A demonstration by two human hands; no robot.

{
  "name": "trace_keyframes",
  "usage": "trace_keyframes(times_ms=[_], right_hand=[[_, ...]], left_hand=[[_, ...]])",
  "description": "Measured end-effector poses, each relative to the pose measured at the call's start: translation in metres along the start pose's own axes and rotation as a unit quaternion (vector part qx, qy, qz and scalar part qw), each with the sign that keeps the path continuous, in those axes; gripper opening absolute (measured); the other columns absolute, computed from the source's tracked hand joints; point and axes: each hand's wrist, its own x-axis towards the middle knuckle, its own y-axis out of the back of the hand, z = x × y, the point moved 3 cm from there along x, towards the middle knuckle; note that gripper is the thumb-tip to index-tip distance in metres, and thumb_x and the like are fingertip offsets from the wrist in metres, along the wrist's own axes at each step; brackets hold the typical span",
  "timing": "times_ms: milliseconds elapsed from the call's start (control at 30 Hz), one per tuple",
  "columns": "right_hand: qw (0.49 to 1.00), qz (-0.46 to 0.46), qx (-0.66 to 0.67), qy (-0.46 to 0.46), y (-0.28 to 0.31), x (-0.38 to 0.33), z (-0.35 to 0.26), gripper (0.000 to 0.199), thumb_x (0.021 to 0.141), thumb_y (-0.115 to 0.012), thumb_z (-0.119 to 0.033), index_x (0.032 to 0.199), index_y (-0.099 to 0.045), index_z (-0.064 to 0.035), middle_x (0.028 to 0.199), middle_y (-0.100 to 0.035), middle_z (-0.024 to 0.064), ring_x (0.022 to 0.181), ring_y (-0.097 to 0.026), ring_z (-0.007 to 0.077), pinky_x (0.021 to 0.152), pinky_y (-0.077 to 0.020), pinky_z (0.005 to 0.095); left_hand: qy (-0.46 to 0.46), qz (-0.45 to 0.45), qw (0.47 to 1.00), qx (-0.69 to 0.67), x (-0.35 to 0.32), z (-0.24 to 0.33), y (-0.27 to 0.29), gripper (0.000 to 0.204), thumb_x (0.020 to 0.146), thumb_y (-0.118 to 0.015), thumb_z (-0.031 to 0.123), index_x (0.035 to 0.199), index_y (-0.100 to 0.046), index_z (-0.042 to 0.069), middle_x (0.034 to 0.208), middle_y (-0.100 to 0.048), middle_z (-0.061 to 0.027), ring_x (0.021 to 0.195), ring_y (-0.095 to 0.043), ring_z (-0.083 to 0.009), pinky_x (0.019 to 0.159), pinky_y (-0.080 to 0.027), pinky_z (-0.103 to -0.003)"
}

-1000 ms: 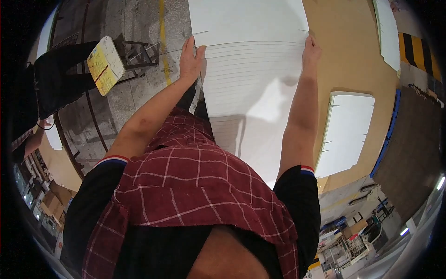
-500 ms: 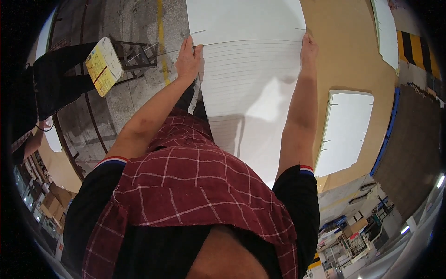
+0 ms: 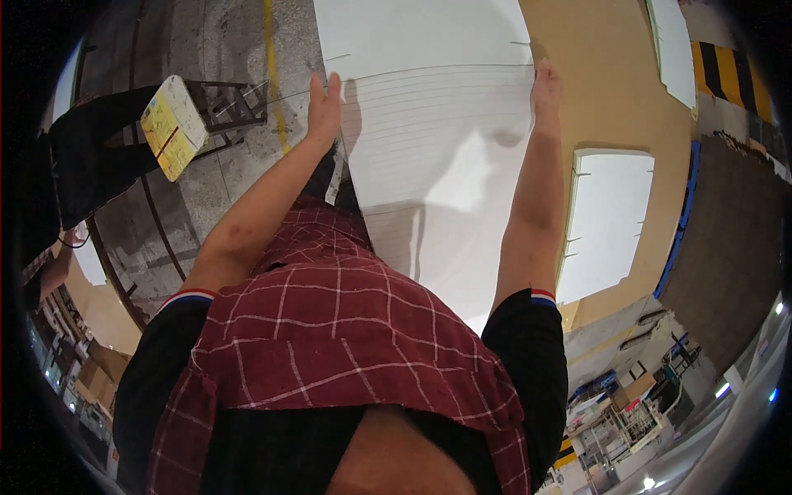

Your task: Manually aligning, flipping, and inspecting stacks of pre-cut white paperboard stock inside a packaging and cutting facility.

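Biggest of all, I see a wide brown board (image 3: 606,91) on my right. Next come the big white sheets (image 3: 462,173), which lie right in front of the body I look down from. Thin lines run across them, one after another, and a short dark mark sits near each side at the far part. Over on my left there is another person, in black clothes (image 3: 91,153). I wear a dark red apron (image 3: 338,322) with white crossing lines. A stool (image 3: 175,128) with a messy yellow and white top stands on the grey floor (image 3: 223,58) to my left. A smaller white pile (image 3: 610,219) with little cuts in its sides lies on the brown board, well apart from my right hand (image 3: 545,92).

That hand is by the right edge of the big sheets, fingers bent a bit; I can't tell if it grips anything. My left hand (image 3: 324,114) is open, thumb away from the fingers, just beside the left edge.
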Motion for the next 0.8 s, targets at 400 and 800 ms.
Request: trace_keyframes(times_ms=[400, 800], right_hand=[[0.998, -0.012, -0.038, -0.043, -0.002, -0.022, 0.001, 0.050, 0.081, -0.036, -0.040, 0.107, -0.044, 0.0018, 0.100, -0.050, 0.0078, 0.091, -0.045, 0.0165, 0.082, -0.0338, 0.0273], [0.998, -0.023, 0.020, -0.054, 0.034, -0.094, -0.003, 0.048, 0.082, -0.035, -0.038, 0.108, -0.043, 0.0012, 0.102, -0.049, 0.0089, 0.096, -0.045, 0.0192, 0.083, -0.0325, 0.0271]], left_hand=[[0.221, -0.118, 0.924, -0.288, 0.007, 0.001, -0.007, 0.054, 0.083, -0.027, 0.046, 0.119, -0.028, 0.006, 0.119, -0.035, -0.0075, 0.106, -0.035, -0.0198, 0.089, -0.027, -0.033], [0.247, -0.237, 0.895, -0.287, -0.034, 0.015, 0.005, 0.070, 0.078, -0.024, 0.056, 0.125, -0.014, 0.005, 0.128, -0.018, -0.0086, 0.116, -0.021, -0.0227, 0.094, -0.018, -0.036]])
